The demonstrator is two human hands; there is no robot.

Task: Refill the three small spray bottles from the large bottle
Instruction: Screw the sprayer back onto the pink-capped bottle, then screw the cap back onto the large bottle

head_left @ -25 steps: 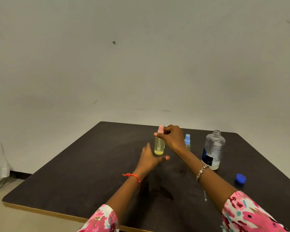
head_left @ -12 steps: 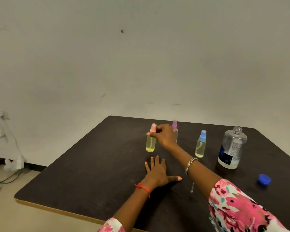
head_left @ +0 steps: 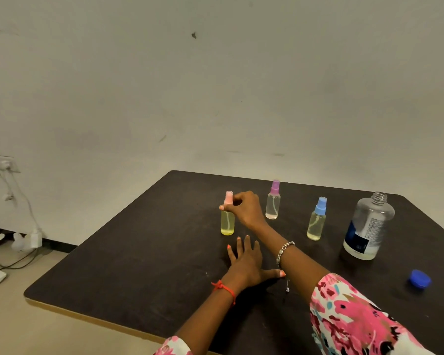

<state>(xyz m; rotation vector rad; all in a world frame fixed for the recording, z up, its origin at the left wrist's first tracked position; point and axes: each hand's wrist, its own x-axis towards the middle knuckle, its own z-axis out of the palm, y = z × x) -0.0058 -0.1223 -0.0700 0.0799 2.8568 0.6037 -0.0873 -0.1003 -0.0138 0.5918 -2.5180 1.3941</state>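
Three small spray bottles stand upright on the dark table (head_left: 139, 252). The pink-capped bottle (head_left: 227, 222) holds yellowish liquid, and my right hand (head_left: 244, 207) grips its neck just under the cap. The purple-capped bottle (head_left: 272, 201) stands further back and the blue-capped bottle (head_left: 316, 221) to the right, both with pale liquid. The large clear bottle (head_left: 367, 226) stands uncapped at the right with only a little liquid at its bottom. Its blue cap (head_left: 419, 278) lies on the table near the right edge. My left hand (head_left: 246, 262) rests flat on the table, fingers spread, in front of the pink-capped bottle.
The table's front-left edge (head_left: 87, 317) runs diagonally, with floor beyond it. Cables and a plug (head_left: 35, 238) hang by the wall at the left. A grey wall stands close behind the table.
My left hand has left the pink-capped bottle and dropped flat onto the table. My right hand has kept its hold on the bottle's neck. The view has shifted left, showing all three bottles.
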